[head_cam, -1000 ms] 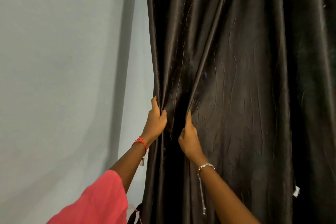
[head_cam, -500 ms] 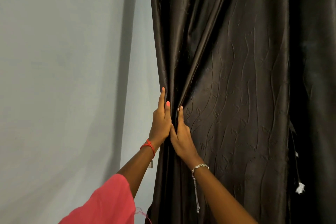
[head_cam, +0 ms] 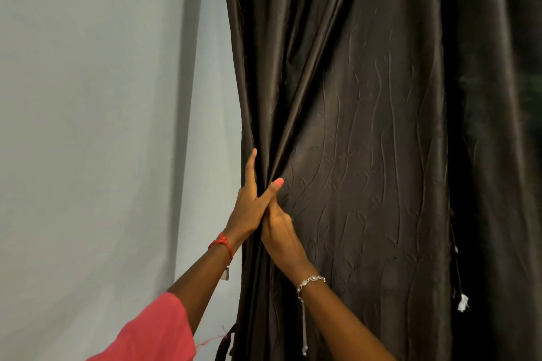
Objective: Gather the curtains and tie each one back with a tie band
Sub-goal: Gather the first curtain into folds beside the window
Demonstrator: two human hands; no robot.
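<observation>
- Left hand (head_cam: 249, 209) pinches the dark brown satin curtain (head_cam: 366, 141) at its left edge, thumb across the gathered folds.
- Right hand (head_cam: 278, 233) touches alongside; its fingers are buried in the folds, grip unclear.

A plain pale grey wall (head_cam: 88, 126) fills the view from 7 to 11 o'clock, smooth and matte under soft, even light. A straight upright shadow (head_cam: 187, 97) runs down it just left of centre, from 12 toward 6 o'clock. To the right of that band lies a narrow brighter strip of wall (head_cam: 215, 82). At 3 o'clock a faint greenish patch (head_cam: 532, 97) shows in the dark — too dim to identify.
</observation>
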